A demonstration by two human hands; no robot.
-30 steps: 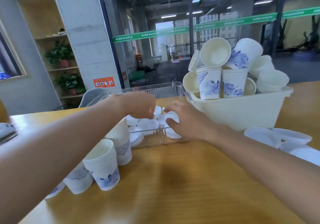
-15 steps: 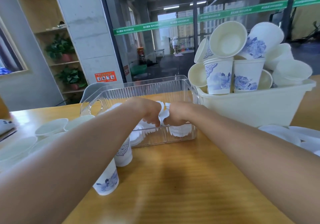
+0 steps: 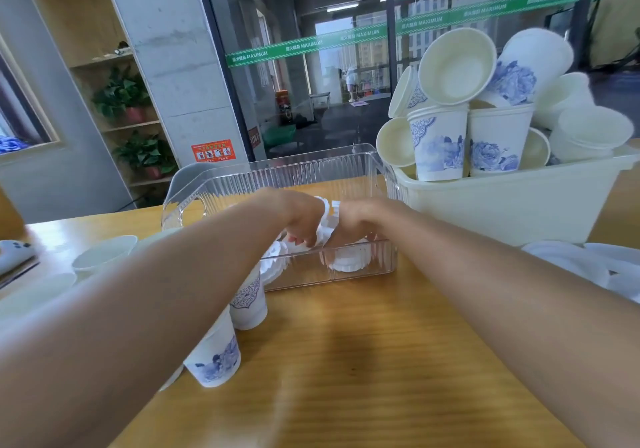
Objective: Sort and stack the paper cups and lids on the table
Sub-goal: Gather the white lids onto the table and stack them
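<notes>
Inside clear plastic bin (image 3: pixel 346 174): left hand (image 3: pixel 304 220) and right hand (image 3: pixel 356 220) side by side, fingers curled down onto white lids (image 3: pixel 348 260); exact grip unclear. Right of bin, cream tub (image 3: pixel 502 205) heaped with paper cups (image 3: pixel 438 146).

White cups (image 3: pixel 438 149) with blue florals, cream bin (image 3: pixel 502 205), seemingly white lids (image 3: pixel 348 260), yellowish wood-grain table (image 3: pixel 346 361).
</notes>
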